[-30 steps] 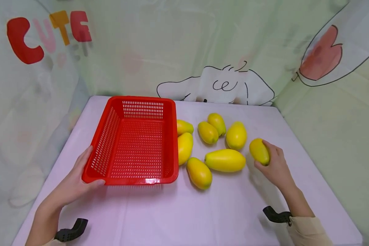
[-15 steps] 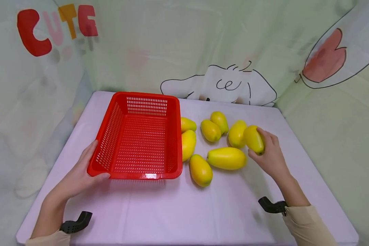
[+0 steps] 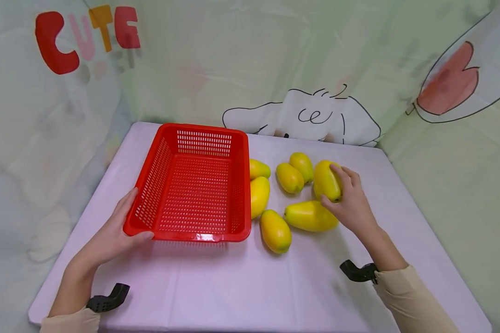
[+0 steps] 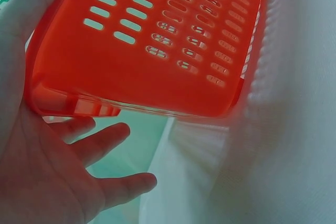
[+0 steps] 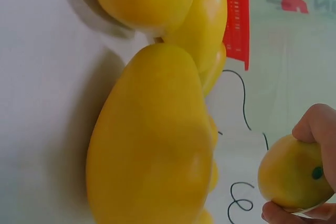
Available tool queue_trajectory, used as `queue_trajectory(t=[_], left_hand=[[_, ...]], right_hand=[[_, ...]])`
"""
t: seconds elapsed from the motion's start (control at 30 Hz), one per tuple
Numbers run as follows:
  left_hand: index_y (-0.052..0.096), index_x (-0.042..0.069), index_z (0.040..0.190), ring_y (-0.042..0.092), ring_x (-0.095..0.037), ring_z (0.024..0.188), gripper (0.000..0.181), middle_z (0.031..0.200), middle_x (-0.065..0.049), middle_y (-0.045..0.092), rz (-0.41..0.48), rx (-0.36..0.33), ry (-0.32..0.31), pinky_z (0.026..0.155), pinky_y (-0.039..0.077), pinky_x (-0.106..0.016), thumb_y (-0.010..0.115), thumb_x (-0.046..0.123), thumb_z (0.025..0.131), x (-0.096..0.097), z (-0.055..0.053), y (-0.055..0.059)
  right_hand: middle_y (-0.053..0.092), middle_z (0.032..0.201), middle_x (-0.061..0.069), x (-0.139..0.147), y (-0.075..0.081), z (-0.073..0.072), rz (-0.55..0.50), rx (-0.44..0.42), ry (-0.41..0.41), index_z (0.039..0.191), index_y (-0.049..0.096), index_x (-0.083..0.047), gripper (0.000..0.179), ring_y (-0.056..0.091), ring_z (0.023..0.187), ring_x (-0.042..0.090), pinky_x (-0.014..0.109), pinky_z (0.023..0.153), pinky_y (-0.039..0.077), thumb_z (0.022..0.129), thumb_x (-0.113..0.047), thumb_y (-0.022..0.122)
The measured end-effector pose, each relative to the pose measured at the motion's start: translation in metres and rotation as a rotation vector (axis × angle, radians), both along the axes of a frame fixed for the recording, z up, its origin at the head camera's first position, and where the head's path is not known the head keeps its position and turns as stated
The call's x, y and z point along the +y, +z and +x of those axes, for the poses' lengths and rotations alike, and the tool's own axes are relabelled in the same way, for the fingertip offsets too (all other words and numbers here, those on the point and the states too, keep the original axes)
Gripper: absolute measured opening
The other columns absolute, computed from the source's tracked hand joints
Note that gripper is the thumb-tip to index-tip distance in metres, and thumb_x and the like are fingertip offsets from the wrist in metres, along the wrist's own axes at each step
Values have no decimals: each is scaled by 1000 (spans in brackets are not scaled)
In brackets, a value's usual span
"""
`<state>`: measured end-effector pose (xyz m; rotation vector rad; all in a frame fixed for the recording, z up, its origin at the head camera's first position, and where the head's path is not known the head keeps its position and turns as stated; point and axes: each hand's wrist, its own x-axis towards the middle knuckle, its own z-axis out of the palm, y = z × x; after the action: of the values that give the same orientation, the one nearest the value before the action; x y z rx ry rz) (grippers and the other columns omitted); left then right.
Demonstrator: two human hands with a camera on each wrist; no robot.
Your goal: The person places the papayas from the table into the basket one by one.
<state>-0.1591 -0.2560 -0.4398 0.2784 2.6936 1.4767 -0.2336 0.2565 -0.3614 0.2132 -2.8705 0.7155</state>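
In the head view my left hand (image 3: 114,236) grips the near left corner of a red plastic basket (image 3: 243,185), thumb along the front rim. The left wrist view shows its other fingers (image 4: 107,142) spread below the basket's perforated wall (image 4: 157,72). My right hand (image 3: 352,203) holds a yellow mango (image 3: 332,187) between thumb and fingers, overlapping another mango behind it. In the right wrist view the held mango (image 5: 289,174) is above the table, its dark stem end showing. Just in front of that hand lies a longer yellow fruit (image 3: 310,216).
Two mangoes (image 3: 289,178) lie touching towards the back. Others sit along the basket's right side, including a mango (image 3: 259,196) partly hidden by it and a mango (image 3: 276,231) nearer the front. A pale cloth-covered table (image 3: 233,286) is bounded by printed curtains (image 3: 191,69).
My right hand has carried the mango leftward and slightly back, from beside the group to over another mango. My left hand keeps its grip on the basket; the whole view has shifted slightly.
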Motion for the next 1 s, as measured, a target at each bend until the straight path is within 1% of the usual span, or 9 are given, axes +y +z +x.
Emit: queue_trajectory(t=[0.2, 0.27, 0.33, 0.47, 0.63, 0.7, 0.8, 0.9, 1.0], left_hand=[[-4, 33, 152, 26, -33, 133, 110, 158, -7, 7, 7, 2, 0, 86, 50, -31, 75, 33, 77, 1, 0, 0], [-4, 33, 152, 27, -33, 133, 109, 157, -7, 8, 12, 0, 0, 83, 50, -25, 76, 33, 77, 1, 0, 0], [-4, 33, 152, 27, -33, 132, 109, 157, -7, 8, 16, 2, 1, 82, 50, -24, 76, 33, 77, 1, 1, 0], [-4, 33, 152, 27, -33, 132, 109, 157, -7, 8, 10, 4, 7, 84, 50, -27, 75, 33, 77, 1, 1, 0], [-3, 33, 153, 28, -34, 132, 109, 157, -7, 9, 14, 6, 15, 87, 53, -42, 75, 34, 77, 1, 0, -1], [-3, 32, 153, 29, -34, 132, 108, 157, -7, 9, 21, 7, 15, 87, 54, -45, 75, 34, 77, 1, 0, -1], [-2, 32, 153, 30, -33, 132, 108, 157, -7, 9, 31, 4, 14, 86, 55, -45, 75, 34, 77, 1, 0, -2], [-3, 31, 153, 30, -34, 132, 109, 157, -8, 9, 34, 0, 14, 85, 56, -44, 75, 34, 77, 1, 0, -1], [-2, 30, 153, 29, -35, 132, 108, 157, -9, 9, 29, 4, 15, 87, 54, -48, 75, 34, 78, 1, 0, 0]], right_hand=[[20, 150, 22, -19, 5, -1, 18, 40, 52, 149, 25, -19, 76, 43, 116, 46, 63, 96, 43, 85, -17, 65], [20, 150, 21, -25, 6, -2, 22, 48, 67, 149, 26, -20, 76, 44, 115, 44, 61, 95, 44, 85, -17, 65], [21, 150, 20, -31, 6, -2, 21, 63, 89, 149, 27, -20, 75, 45, 113, 42, 59, 94, 46, 84, -16, 66], [24, 148, 19, -47, 6, -3, 18, 96, 139, 147, 30, -21, 75, 47, 112, 40, 56, 90, 50, 82, -16, 68], [25, 148, 19, -68, 8, -3, 32, 113, 197, 146, 31, -24, 77, 50, 112, 39, 53, 88, 52, 81, -17, 70], [26, 148, 18, -77, 9, -3, 42, 120, 215, 146, 32, -24, 76, 52, 110, 38, 52, 88, 53, 81, -19, 71], [27, 148, 17, -88, 10, -3, 63, 131, 241, 145, 33, -23, 75, 59, 99, 36, 47, 82, 56, 80, -21, 71], [26, 150, 16, -99, 11, -3, 77, 119, 265, 146, 33, -25, 75, 62, 88, 33, 41, 75, 58, 81, -22, 70], [23, 152, 14, -109, 12, -3, 78, 92, 288, 147, 30, -27, 76, 62, 93, 31, 40, 76, 58, 82, -23, 70]])
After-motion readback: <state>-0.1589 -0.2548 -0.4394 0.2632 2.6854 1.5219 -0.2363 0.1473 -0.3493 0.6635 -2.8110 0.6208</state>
